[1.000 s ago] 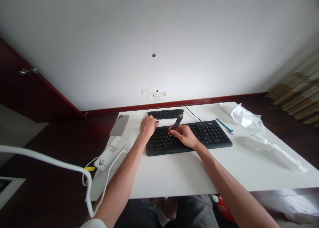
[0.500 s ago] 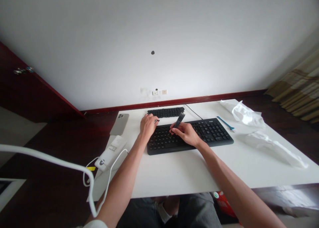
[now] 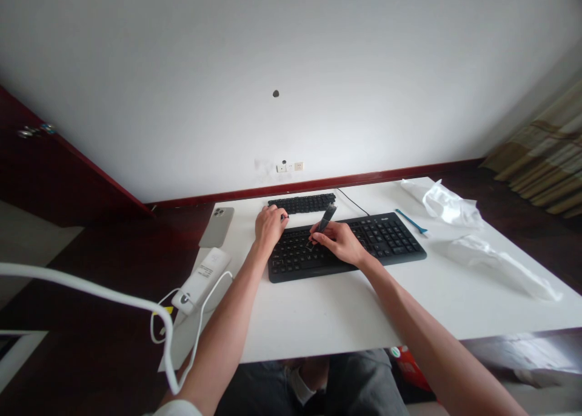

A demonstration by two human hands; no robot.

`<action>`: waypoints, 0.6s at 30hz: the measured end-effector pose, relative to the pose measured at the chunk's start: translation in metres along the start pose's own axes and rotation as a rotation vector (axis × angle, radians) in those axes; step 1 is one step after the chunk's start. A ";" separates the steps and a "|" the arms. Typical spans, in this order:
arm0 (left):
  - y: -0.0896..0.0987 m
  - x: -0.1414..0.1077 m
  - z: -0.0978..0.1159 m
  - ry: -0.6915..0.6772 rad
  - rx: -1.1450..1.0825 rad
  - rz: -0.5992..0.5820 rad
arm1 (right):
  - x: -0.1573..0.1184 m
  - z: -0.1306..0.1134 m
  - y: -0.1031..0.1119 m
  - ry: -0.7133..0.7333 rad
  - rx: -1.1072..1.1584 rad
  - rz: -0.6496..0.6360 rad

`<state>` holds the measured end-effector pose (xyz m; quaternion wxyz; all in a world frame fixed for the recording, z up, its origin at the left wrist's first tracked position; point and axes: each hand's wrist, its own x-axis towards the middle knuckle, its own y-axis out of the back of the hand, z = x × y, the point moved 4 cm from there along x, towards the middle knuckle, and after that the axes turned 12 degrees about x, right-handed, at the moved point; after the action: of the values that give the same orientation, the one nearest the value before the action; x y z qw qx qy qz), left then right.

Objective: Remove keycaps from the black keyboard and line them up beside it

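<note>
Keyboard: a black keyboard (image 3: 386, 239) lies flat on the white table (image 3: 318, 334), in the middle of the hands' reach, its long side facing the person.

Right hand: the right hand (image 3: 339, 243) grips a dark pen-shaped tool (image 3: 326, 218) as one holds a pencil, which lets the tip reach down among the keys at the keyboard's left half.

Left hand: the left hand (image 3: 270, 228) hovers over the keyboard's top left, its fingertips (image 3: 282, 217) pinching a small dark piece (image 3: 285, 218), too small to identify.

Hands: apart but near each other, each closed on its own item, both working over the same patch of keys.

Around the keyboard: a dark strip of keys (image 3: 302, 204) sits at 12 o'clock, kept within easy reach; a thin black cord (image 3: 352, 204) runs off at 1 o'clock; a blue plastic tool (image 3: 411, 222) lies at 2 o'clock.

Farther out: a phone (image 3: 217, 227) lies at 10 o'clock, a white device (image 3: 200, 288) with a white cable (image 3: 91, 284) at 8 o'clock, and crumpled white plastic (image 3: 448, 204) at 2 to 3 o'clock.
</note>
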<state>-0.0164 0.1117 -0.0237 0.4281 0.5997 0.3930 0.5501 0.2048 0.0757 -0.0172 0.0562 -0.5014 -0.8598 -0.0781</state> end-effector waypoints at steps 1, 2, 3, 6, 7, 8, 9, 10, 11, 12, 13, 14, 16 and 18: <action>0.000 0.000 0.000 0.001 0.000 0.002 | 0.000 0.000 0.000 -0.001 0.000 0.000; -0.001 0.000 0.000 0.002 0.000 0.003 | 0.000 -0.001 0.000 -0.003 0.000 0.001; -0.001 0.000 0.000 0.005 0.000 0.004 | 0.000 -0.001 0.000 -0.003 0.000 0.002; -0.002 0.000 -0.001 0.014 0.001 -0.001 | 0.000 -0.002 0.000 -0.003 -0.001 0.007; -0.002 0.000 -0.002 0.017 0.001 -0.006 | 0.000 -0.002 0.000 -0.003 -0.001 0.009; -0.002 0.001 -0.002 0.021 0.001 -0.011 | 0.000 -0.002 0.000 -0.002 -0.001 0.010; -0.002 0.001 -0.003 0.023 0.001 -0.015 | 0.000 -0.002 0.000 -0.001 -0.003 0.011; -0.002 0.001 -0.003 0.024 0.001 -0.018 | 0.000 -0.002 0.001 -0.001 -0.005 0.013; -0.002 0.001 -0.003 0.025 0.000 -0.019 | 0.000 -0.002 0.001 -0.002 -0.008 0.016; -0.002 0.001 -0.004 0.025 -0.001 -0.017 | 0.000 -0.002 0.001 -0.003 -0.011 0.018; -0.002 0.001 -0.004 0.025 -0.003 -0.015 | 0.000 -0.003 0.001 -0.004 -0.014 0.022; -0.002 0.001 -0.004 0.026 -0.004 -0.012 | 0.000 -0.003 0.001 -0.005 -0.015 0.025; -0.002 0.000 -0.005 0.028 -0.009 -0.007 | -0.001 -0.003 0.001 -0.007 -0.017 0.030; -0.002 0.000 -0.005 0.031 -0.014 -0.005 | 0.000 -0.003 0.001 -0.007 -0.020 0.031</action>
<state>-0.0213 0.1130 -0.0256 0.4275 0.5870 0.3972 0.5612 0.2061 0.0753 -0.0141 0.0495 -0.5155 -0.8513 -0.0839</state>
